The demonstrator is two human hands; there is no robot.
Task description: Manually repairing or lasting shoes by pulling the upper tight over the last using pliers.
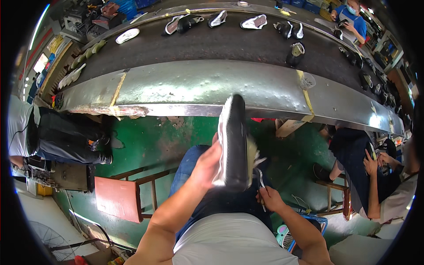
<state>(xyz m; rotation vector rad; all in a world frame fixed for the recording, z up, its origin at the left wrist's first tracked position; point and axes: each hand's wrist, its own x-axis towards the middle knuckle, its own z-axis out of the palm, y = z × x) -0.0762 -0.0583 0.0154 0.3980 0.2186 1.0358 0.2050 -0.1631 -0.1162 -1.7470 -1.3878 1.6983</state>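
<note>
My left hand grips a black shoe with a white edge along its left side, held toe up over my lap. Pale greenish material and loose strands hang from the shoe's right side. Fingers of that hand wrap its left side and are partly hidden behind it. Lower and to the right, my right hand is closed around a thin, shiny metal hand tool, its tip pointing up near the heel end. The exact kind of tool cannot be made out.
Ahead runs a dark conveyor belt with a metal edge, carrying several shoes. A stool stands at left. Co-workers sit at left and right; another person stands across the belt, holding a shoe.
</note>
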